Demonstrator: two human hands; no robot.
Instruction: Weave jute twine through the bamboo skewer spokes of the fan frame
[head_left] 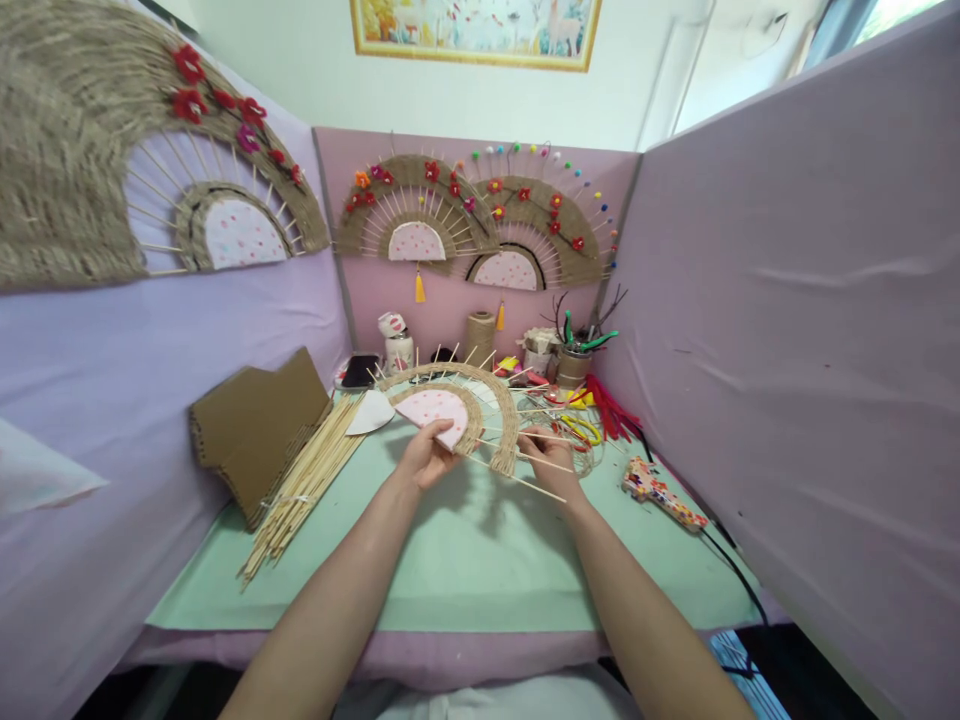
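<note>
A half-made semicircular fan (506,420) of twine and thin bamboo sticks is held up over the table, with a pink spotted half-round panel (431,408) at its centre. My left hand (431,455) grips its lower edge, thumb on top of the panel. Closed beside the outer twine band, my right hand (551,460) is among the protruding stick ends. Whatever its fingertips pinch is too small to tell. Loose twine (589,462) lies in loops just behind that hand.
Bundled bamboo sticks (307,490) and brown cardboard (259,425) lie left, near a white paper piece (371,412). Yellow-handled scissors (581,430) and a patterned glue gun (660,495) with a cord are at right. A twine spool (480,338) and a tool pot (574,365) stand behind.
</note>
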